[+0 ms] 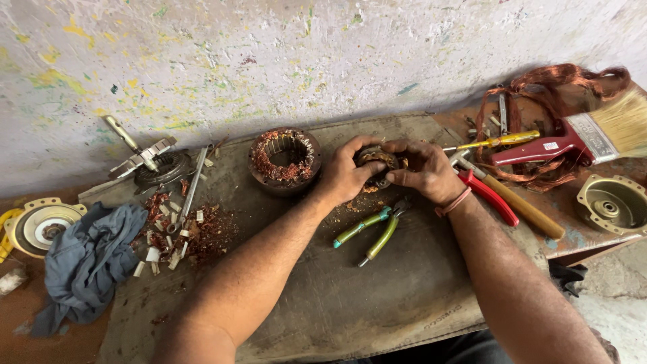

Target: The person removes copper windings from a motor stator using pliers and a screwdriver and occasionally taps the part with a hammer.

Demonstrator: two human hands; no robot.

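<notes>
Both hands meet over the middle of the worn grey-brown mat point(377, 296). The left hand point(345, 174) and right hand point(426, 172) are closed together around a small round metal part wound with copper wire point(376, 159), fingers curled over its rim, held just above the mat, probably so the thumbs can work the windings; the fingers hide most of it. Directly below lie green-handled pliers point(369, 232), within easy reach. To the left sits a larger ring-shaped stator with frayed copper coils point(285, 160), then a heap of copper scraps and white insulation bits point(176, 236) and a crumpled blue-grey cloth point(87, 263). On the right, a yellow-handled screwdriver point(502, 141), red-handled pliers point(490, 197), a wooden-handled hammer point(519, 205) and a red-handled paintbrush point(579, 137) crowd the bench edge.
</notes>
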